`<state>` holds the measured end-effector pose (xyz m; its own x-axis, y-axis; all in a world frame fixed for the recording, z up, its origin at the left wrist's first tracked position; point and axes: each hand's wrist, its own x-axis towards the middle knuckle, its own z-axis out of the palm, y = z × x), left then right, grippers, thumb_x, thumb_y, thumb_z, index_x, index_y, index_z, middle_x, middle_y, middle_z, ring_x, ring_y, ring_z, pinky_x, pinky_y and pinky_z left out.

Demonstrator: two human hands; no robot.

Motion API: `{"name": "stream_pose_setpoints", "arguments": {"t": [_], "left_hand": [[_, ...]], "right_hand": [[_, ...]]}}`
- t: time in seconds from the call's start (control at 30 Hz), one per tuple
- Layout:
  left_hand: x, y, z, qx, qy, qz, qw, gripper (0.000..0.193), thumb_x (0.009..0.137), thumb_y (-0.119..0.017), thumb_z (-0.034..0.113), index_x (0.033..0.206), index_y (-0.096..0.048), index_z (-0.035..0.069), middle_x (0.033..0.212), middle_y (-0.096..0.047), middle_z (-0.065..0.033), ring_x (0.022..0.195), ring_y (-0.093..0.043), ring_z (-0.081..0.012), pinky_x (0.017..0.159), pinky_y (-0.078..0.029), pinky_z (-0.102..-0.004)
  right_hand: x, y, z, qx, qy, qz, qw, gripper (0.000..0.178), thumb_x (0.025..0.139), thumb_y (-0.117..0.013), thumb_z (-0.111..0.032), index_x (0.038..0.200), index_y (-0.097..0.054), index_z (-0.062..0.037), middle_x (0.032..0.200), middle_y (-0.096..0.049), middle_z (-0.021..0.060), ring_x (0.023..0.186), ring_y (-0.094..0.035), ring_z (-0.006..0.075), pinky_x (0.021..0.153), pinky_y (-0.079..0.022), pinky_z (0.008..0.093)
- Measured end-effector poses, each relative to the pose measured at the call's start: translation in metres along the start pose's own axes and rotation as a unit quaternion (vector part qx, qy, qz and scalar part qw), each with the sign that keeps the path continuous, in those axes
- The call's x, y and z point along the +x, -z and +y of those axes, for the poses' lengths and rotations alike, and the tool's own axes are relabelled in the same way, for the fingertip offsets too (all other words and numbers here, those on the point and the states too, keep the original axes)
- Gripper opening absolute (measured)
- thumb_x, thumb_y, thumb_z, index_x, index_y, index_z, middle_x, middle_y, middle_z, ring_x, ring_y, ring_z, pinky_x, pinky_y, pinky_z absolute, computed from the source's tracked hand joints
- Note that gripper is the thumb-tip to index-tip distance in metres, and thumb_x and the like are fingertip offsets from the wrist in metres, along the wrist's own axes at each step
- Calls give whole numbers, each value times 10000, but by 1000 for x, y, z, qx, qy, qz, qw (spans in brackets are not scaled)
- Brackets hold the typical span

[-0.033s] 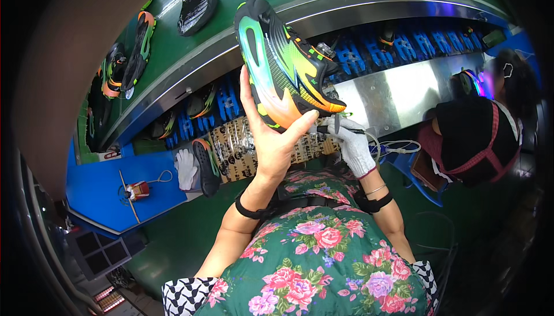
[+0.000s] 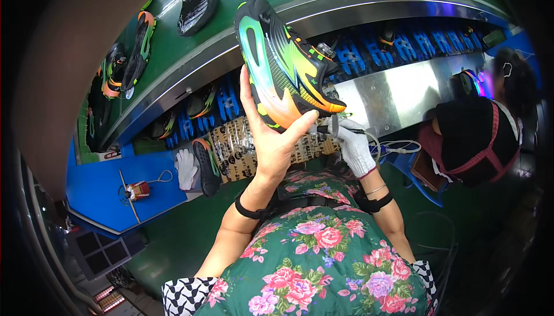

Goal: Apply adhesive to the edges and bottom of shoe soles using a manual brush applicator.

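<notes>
The shoe (image 2: 277, 62) is raised in front of the body, above the brown taped padding (image 2: 231, 146), and the bare left hand (image 2: 276, 146) is holding it from below. The thumb lies against the lower orange end, and the fingers pass along the sole side, partly hidden behind the shoe. The long axis goes slantwise, from the upper left, away from the body, down to the lower right. The upper end seems to be the toe and the lower one the heel; the sole looks to the left and the laced side to the right. The right hand (image 2: 355, 150), in a white glove, is closed around a slim dark tool (image 2: 358, 132). This hand is just below and to the right of the lower end, so it is much nearer to the heel than to the toe. Whether the tool touches the shoe, I cannot tell. Farther to the left, a loose white glove (image 2: 186, 170) lies at the edge of the blue desk (image 2: 98, 183).
</notes>
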<state>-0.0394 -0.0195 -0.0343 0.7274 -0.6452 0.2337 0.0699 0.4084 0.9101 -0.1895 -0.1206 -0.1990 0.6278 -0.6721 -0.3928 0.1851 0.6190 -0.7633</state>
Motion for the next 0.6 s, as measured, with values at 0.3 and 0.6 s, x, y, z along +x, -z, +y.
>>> {"name": "stream_pose_setpoints", "arguments": {"t": [0.3, 0.6], "left_hand": [[5, 6, 6, -18, 18, -13, 1000, 1211, 723, -854, -38, 1640, -90, 162, 1574, -327, -136, 1397, -446, -271, 1149, -426, -415], [18, 9, 14, -44, 36, -20, 998, 1189, 729, -843, -50, 1638, -104, 152, 1560, -356, -140, 1407, -450, -280, 1152, -425, -424]], "right_hand": [[2, 2, 0, -18, 4, -6, 1000, 202, 871, -736, -6, 1071, -760, -1, 987, -766, 68, 844, -689, 116, 688, -504, 230], [1, 1, -6, -31, 2, 12, 999, 206, 871, -747, -29, 1076, -764, -13, 985, -768, 59, 848, -688, 111, 690, -499, 224]]}}
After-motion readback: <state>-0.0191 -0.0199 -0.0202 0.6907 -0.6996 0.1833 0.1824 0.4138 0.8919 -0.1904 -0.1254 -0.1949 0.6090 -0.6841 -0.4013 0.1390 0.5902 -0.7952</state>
